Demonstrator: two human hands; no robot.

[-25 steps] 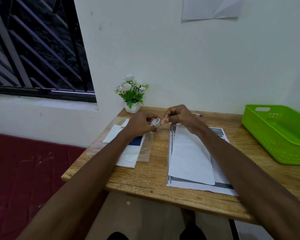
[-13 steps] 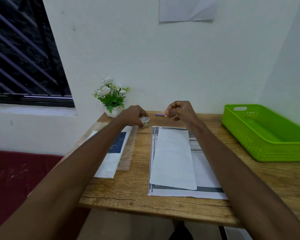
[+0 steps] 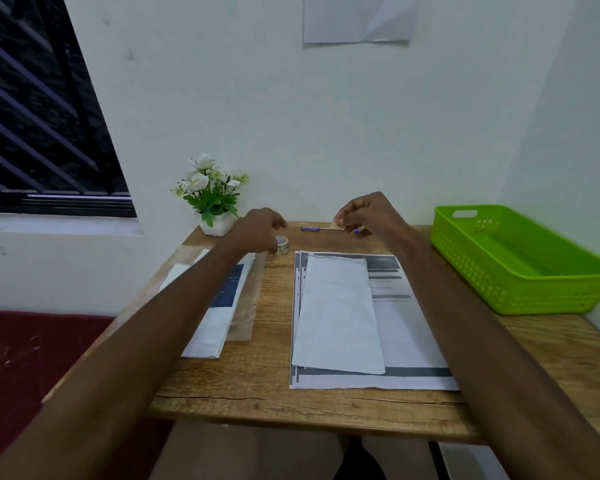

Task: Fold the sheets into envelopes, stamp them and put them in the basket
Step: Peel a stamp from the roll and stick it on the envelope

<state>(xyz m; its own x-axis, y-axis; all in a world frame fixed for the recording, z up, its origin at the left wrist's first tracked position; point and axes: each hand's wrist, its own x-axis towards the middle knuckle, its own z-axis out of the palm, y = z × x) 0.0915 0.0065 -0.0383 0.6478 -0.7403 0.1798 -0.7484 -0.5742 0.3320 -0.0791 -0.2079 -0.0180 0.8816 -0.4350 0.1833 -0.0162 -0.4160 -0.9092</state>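
A folded white envelope [image 3: 336, 313] lies on a stack of printed sheets [image 3: 409, 327] in the middle of the wooden table [image 3: 267, 386]. My left hand [image 3: 258, 230] holds a small roll of clear tape [image 3: 282, 244] low on the table, just beyond the stack's far left corner. My right hand [image 3: 367, 213] is raised above the far edge of the stack. It pinches a small tan piece [image 3: 338, 223] between thumb and fingertips. The green plastic basket [image 3: 520, 271] stands at the right with nothing visible in it.
A blue pen [image 3: 312, 229] lies along the far edge by the wall. A small white pot of flowers [image 3: 212, 202] stands at the back left corner. More papers in a clear sleeve [image 3: 219, 313] lie at the left, under my left forearm.
My hands have drawn apart: the left lowered the tape roll to the table, the right pulled away to the right with the small piece. The view has shifted.
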